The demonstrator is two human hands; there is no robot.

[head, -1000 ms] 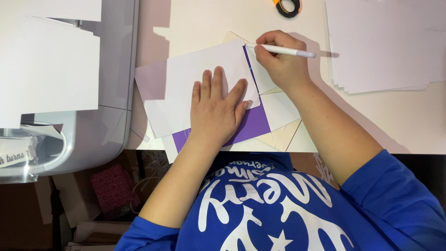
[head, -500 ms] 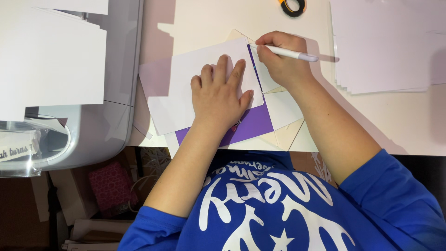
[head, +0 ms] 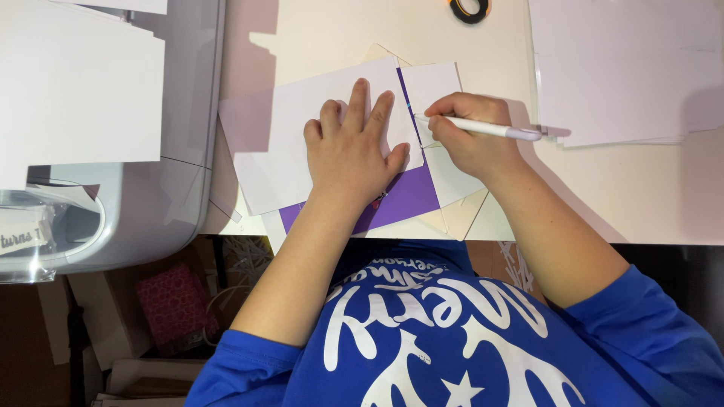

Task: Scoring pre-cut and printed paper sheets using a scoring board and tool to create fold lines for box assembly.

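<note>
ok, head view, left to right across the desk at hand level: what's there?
Grey machine → left hand flat on white card → right hand holding white pen → stack of white paper.

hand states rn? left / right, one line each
Left hand: open, fingers spread, pressed flat on the white card over the purple sheet.
Right hand: closed on the white pen, tip at the card's edge.

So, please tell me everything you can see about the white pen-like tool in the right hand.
The white pen-like tool is slim and smooth, probably plastic, with a pale lilac end cap. It lies almost level, tip pointing left. The right hand grips it near the tip, which meets the white sheet edge over the purple paper; its cap end juts out rightward.
</note>
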